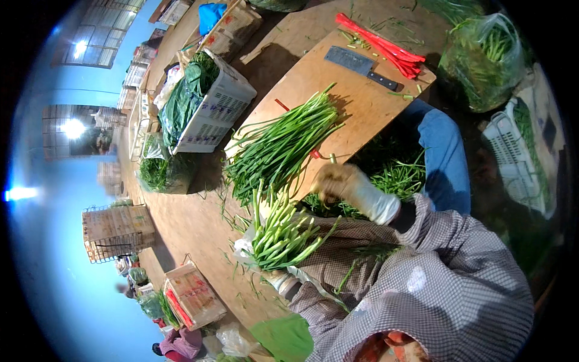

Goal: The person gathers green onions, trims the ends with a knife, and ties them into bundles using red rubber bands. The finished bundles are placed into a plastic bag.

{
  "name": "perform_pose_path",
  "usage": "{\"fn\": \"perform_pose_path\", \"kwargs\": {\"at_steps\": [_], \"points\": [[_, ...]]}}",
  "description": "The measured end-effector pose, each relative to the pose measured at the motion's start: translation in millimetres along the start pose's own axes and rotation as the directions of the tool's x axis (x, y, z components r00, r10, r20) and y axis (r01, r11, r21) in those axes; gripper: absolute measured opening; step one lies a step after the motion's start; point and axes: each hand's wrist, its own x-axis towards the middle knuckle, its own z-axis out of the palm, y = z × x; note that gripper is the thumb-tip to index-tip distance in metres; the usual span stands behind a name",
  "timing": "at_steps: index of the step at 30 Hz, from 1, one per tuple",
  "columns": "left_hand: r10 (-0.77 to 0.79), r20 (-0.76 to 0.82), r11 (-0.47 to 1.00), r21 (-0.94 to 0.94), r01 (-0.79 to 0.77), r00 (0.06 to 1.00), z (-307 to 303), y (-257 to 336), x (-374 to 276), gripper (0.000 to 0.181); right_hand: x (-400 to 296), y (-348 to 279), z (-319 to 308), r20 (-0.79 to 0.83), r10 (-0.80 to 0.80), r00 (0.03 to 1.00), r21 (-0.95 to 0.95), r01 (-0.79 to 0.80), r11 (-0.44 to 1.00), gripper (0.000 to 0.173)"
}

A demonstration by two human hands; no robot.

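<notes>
My left hand [278, 277], in a light glove, is at the lower end of a bunch of green stalks [280, 240] with pale cut ends, white plastic beside it; its fingers are mostly hidden by the stalks. Above the board's near edge is my right hand [337, 181], in a soiled glove, slightly blurred, fingers curled, a short pale stalk piece [333, 158] at it. A larger bundle of long green stalks [289, 140] lies on the wooden board [362, 122] across a red tie [315, 154]. Farther along the board are a cleaver [357, 65] and a pile of red ties [384, 45].
Loose greens [398, 181] lie beneath the board by my leg. A white plastic crate [212, 113] of greens stands beyond the board, a bag of greens [481, 63] at upper right, another crate [515, 154] at right. A person [181, 344] is at the bottom left.
</notes>
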Motion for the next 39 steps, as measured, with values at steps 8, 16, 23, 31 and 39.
{"fn": "perform_pose_path", "kwargs": {"at_steps": [8, 16, 23, 31, 39], "points": [[-0.181, -0.084, 0.952, -0.265, 0.153, 0.980, 24, 10, -8, 0.052, -8, -4, 11, 0.209, -0.034, 0.977, -0.448, 0.126, 0.885, 0.024], [-0.297, -0.198, 0.947, -0.186, 0.262, 0.934, 18, 10, -25, 0.054, 8, 14, 36, 0.152, -0.310, 0.939, -0.695, 0.325, 0.642, 0.014], [-0.261, -0.178, 0.952, -0.210, 0.222, 0.949, 20, 11, -24, 0.050, 2, 3, 33, 0.174, -0.179, 0.968, -0.481, 0.242, 0.843, 0.028], [-0.252, -0.176, 0.954, -0.207, 0.215, 0.952, 26, 9, -21, 0.046, 12, 2, 35, 0.271, -0.221, 0.937, -0.641, 0.347, 0.685, 0.018], [-0.210, -0.162, 0.963, -0.202, 0.176, 0.964, 26, 9, -18, 0.043, 17, -3, 39, 0.450, -0.228, 0.863, -0.796, 0.504, 0.335, 0.018]]}}
